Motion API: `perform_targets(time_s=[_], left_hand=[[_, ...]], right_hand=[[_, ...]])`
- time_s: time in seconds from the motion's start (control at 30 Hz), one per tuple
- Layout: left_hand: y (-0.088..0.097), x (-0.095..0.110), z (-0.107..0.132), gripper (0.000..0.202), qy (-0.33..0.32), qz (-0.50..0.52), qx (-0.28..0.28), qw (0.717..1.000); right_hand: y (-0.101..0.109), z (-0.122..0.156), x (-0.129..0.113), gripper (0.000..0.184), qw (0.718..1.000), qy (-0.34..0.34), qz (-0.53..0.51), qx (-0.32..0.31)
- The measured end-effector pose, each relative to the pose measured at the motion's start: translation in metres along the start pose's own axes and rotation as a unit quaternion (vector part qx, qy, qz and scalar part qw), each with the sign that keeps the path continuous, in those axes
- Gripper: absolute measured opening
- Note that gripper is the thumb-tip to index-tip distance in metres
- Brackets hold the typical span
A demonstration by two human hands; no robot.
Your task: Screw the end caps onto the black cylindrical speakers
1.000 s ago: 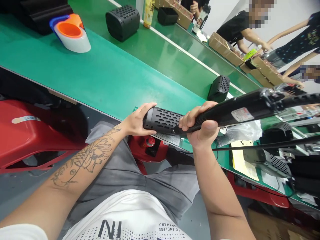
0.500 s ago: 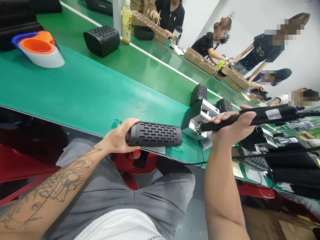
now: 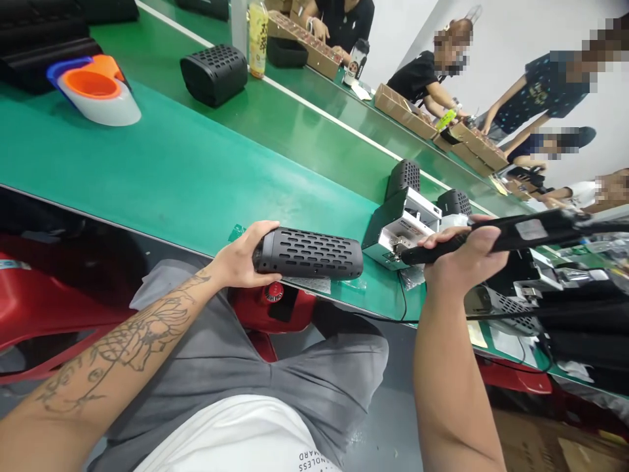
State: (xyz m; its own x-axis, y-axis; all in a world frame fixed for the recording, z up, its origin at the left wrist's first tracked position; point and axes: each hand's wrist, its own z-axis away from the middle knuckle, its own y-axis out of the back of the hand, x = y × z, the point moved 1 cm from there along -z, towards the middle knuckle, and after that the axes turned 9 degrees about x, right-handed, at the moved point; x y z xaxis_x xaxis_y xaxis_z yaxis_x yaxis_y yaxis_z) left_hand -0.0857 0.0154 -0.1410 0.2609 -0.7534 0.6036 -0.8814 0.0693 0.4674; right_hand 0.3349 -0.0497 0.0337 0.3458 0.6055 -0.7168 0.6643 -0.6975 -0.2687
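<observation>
My left hand (image 3: pixel 243 257) is wrapped round one end of a black housing (image 3: pixel 314 254) with slotted holes, like a speaker shell. The housing lies sideways at the near edge of the green table (image 3: pixel 196 177). In my right hand (image 3: pixel 464 259) is a black electric screwdriver (image 3: pixel 531 229) with a cord, held nearly level. Its tip points left at the front of a silver and black box-shaped machine (image 3: pixel 407 226), which looks like a screw feeder. Whether the tip touches the machine, I cannot tell.
Other black housings (image 3: pixel 213 73) stand farther back. A tape dispenser-like orange and white piece (image 3: pixel 111 98) sits at left, a yellow-labelled bottle (image 3: pixel 258 39) behind. Several people work across the table beside cardboard trays (image 3: pixel 405 113). A red stool (image 3: pixel 295 313) is below the edge.
The view has shifted slightly, so the scene sits a little farther right and higher. Both hands keep their holds, and the screwdriver tip stays by the machine's front.
</observation>
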Motion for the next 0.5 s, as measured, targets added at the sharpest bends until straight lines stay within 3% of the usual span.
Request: perform_targets(time_s=[0.07, 0.13, 0.23, 0.37, 0.5], left_hand=[[-0.001, -0.001, 0.000, 0.118, -0.006, 0.008, 0.004, 1.000], [-0.002, -0.001, -0.001, 0.119, -0.005, 0.014, 0.006, 1.000], [-0.005, -0.001, -0.002, 0.121, -0.004, 0.027, 0.008, 1.000], [-0.008, -0.001, -0.002, 0.125, -0.005, 0.057, 0.017, 0.998], [-0.011, -0.002, -0.002, 0.129, 0.010, 0.077, 0.021, 0.997]], right_hand=[[-0.017, 0.017, -0.029, 0.058, 0.997, -0.028, -0.061, -0.042], [-0.039, 0.041, -0.053, 0.073, 0.983, -0.061, -0.123, -0.123], [-0.076, 0.080, -0.075, 0.080, 0.952, -0.082, -0.184, -0.232], [-0.118, 0.120, -0.071, 0.074, 0.931, -0.095, -0.207, -0.285], [-0.142, 0.138, -0.051, 0.076, 0.926, -0.095, -0.208, -0.302]])
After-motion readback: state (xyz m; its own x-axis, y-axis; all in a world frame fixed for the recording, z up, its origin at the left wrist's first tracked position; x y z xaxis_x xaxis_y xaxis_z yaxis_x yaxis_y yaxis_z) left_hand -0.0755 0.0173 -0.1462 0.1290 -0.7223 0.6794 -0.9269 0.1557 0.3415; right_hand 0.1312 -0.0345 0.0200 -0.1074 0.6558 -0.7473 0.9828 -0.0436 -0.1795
